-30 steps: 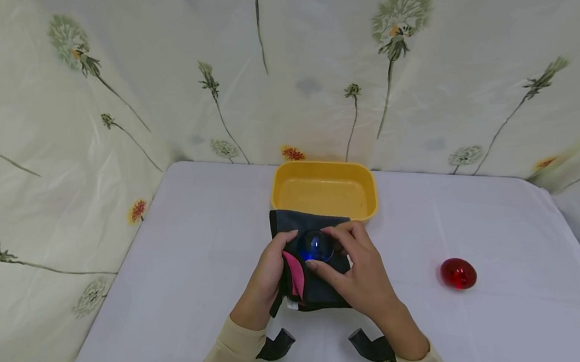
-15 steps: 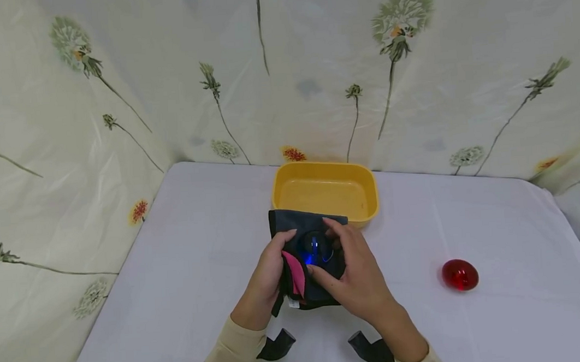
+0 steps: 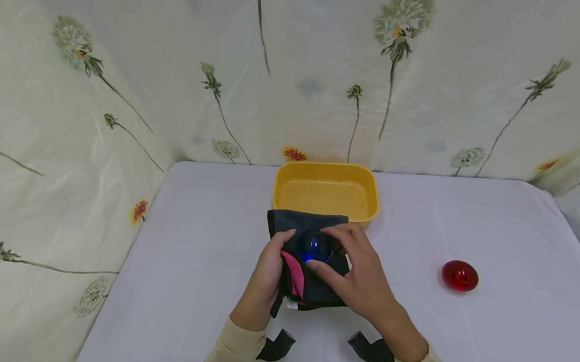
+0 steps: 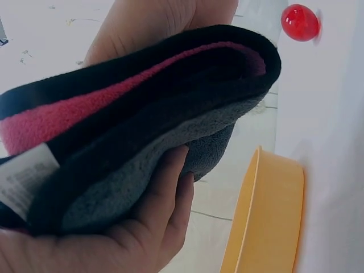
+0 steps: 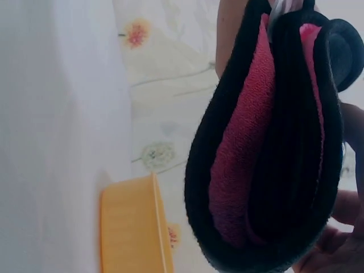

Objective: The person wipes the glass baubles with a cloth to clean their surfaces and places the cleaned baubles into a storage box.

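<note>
A folded dark grey cloth (image 3: pixel 308 219) with black edging and a pink inner side is held up over the table. My left hand (image 3: pixel 266 265) grips it from the left, thumb on top; in the left wrist view more fingers (image 4: pixel 162 196) lie along its grey underside. On the cloth sits a see-through blue ball (image 3: pixel 315 246). My right hand (image 3: pixel 366 275) pinches this ball between thumb and fingers from the right. In the right wrist view the cloth (image 5: pixel 239 148) shows its folded layers edge-on and hides most of the hand.
Just behind the cloth stands a shallow yellow tray (image 3: pixel 325 193). A see-through red egg (image 3: pixel 459 276) lies on the white-covered table (image 3: pixel 204 229) to the right. Flower-printed sheeting (image 3: pixel 275 83) hangs at the back and left.
Half a second ago my right fingers were lifted and spread about the blue ball; now they pinch it again. Left hand and cloth have hardly moved.
</note>
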